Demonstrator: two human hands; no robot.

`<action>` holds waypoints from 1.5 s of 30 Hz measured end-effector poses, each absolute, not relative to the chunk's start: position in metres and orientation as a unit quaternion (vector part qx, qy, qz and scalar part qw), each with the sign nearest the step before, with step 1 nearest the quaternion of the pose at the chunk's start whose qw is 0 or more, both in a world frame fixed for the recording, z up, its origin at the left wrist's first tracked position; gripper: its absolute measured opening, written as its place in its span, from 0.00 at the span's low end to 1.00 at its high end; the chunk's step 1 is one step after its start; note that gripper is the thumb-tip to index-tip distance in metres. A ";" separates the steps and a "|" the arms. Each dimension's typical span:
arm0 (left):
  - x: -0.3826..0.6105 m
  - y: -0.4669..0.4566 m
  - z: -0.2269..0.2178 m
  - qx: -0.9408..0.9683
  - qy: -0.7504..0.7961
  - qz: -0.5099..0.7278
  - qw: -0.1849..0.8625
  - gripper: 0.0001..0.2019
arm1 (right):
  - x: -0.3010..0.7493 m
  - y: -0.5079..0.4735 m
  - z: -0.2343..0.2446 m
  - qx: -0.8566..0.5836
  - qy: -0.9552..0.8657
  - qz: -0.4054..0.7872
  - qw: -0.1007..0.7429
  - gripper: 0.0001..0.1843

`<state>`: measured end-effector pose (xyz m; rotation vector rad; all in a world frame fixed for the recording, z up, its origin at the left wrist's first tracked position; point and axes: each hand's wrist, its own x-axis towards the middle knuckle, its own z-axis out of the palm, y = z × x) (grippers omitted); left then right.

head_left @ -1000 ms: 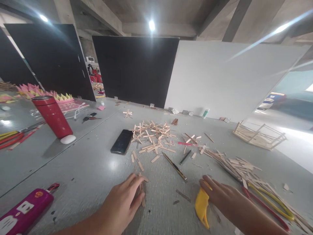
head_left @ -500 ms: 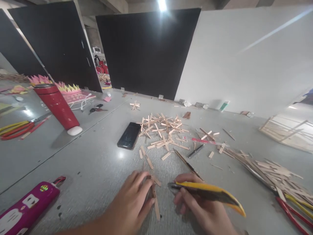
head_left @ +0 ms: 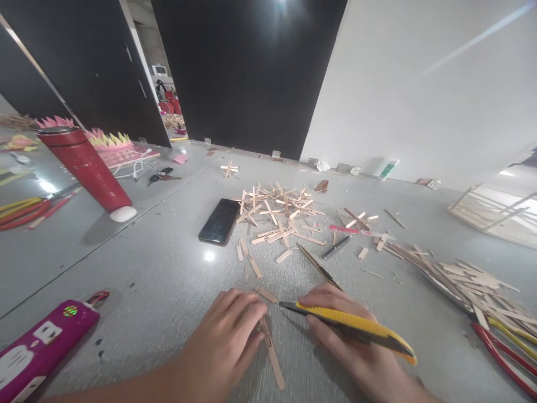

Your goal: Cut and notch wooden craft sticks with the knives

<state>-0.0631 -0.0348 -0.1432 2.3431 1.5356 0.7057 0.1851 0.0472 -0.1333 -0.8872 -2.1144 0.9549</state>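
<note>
My left hand (head_left: 237, 329) is closed on the upper end of a wooden craft stick (head_left: 272, 357), pinning it to the table. A notch shows in that stick a little below my fingertips. Another short stick piece (head_left: 265, 294) lies just beyond them. In my right hand (head_left: 342, 330) is a yellow and black utility knife (head_left: 356, 324). Its dark blade points left, toward the short piece, and stays apart from the held stick. Beyond my hands lie a notched stick (head_left: 253, 265) and a pile of craft sticks (head_left: 281, 210), some joined into crosses.
A phone (head_left: 218, 222) lies left of the pile. A thin brush-like tool (head_left: 318, 263) and a pen (head_left: 337, 247) are beyond my right hand. At right are loose sticks (head_left: 474, 285) and red-yellow-handled cutters (head_left: 499, 350). A purple box (head_left: 50, 341) and red flask (head_left: 86, 168) stand left.
The knife has turned level, its blade now clearly visible near the short piece. My left fingers have shifted slightly up the stick, baring more of it. The view has tipped down.
</note>
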 end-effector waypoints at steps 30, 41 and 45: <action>-0.074 -0.025 -0.151 0.766 0.609 0.203 -0.042 0.30 | 0.179 0.048 -0.140 -0.333 -0.817 0.305 0.359 0.09; -0.077 -0.028 -0.160 0.838 0.523 0.130 -0.085 0.26 | 0.179 0.045 -0.134 -0.337 -0.820 0.285 0.363 0.08; -0.077 -0.029 -0.167 0.823 0.537 0.139 -0.121 0.28 | 0.179 0.045 -0.134 -0.336 -0.823 0.291 0.354 0.08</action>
